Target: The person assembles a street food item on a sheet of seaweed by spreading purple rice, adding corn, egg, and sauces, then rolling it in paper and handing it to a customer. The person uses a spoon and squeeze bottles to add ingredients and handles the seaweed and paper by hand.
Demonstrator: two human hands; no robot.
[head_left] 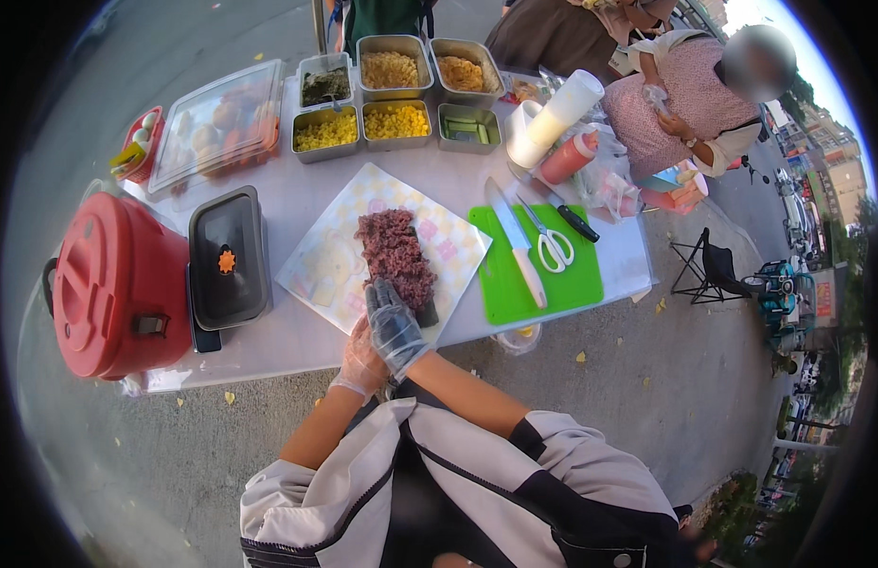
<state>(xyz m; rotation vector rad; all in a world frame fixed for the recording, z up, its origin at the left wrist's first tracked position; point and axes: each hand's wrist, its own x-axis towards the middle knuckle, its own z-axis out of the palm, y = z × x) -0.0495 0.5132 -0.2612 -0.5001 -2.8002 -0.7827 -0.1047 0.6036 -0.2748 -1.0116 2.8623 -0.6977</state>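
A slab of purple rice [394,254] lies on a dark seaweed sheet [427,315], which shows along the rice's right and near edges. Both rest on a square of patterned paper [325,237]. My right hand [394,331], in a dark glove under clear plastic, has its fingers stretched out at the near left corner of the rice. Tucked beside and partly behind it is my left hand [360,364] in a clear plastic glove, by the near edge of the paper. The right hand hides most of the left fingers.
Metal tubs of corn [396,121], shredded filling [389,69] and cucumber strips [467,128] stand at the back. Left are a red insulated bucket [122,284] and black lidded box [229,256]. Right, a green board [543,275] holds a knife [517,241] and scissors [553,248]. A person [680,104] stands behind.
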